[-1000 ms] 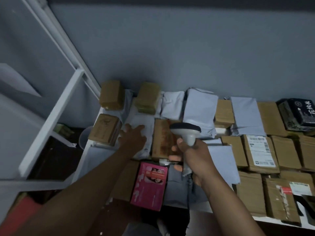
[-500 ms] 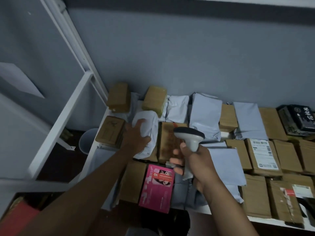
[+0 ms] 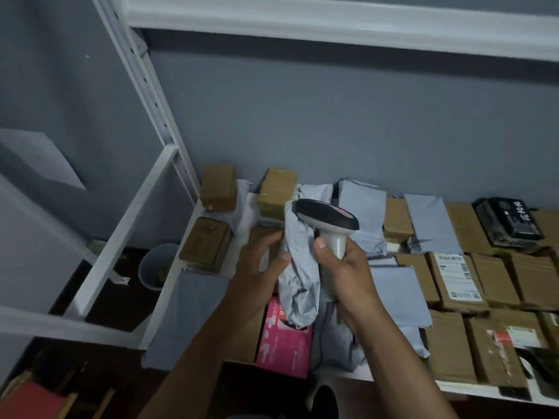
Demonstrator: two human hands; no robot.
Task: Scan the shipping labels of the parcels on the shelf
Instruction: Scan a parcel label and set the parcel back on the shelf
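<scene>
The scene is dimly and evenly lit, with a bluish-grey cast; no light source can be made out. The shelf beam (image 3: 332, 22) at 12 o'clock is bent by wide-angle distortion. Fine detail is softened throughout, and no glare is seen.

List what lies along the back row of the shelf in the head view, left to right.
Small brown box → taped brown box → upright grey mailer → brown box → flat grey mailer → black package.
</scene>
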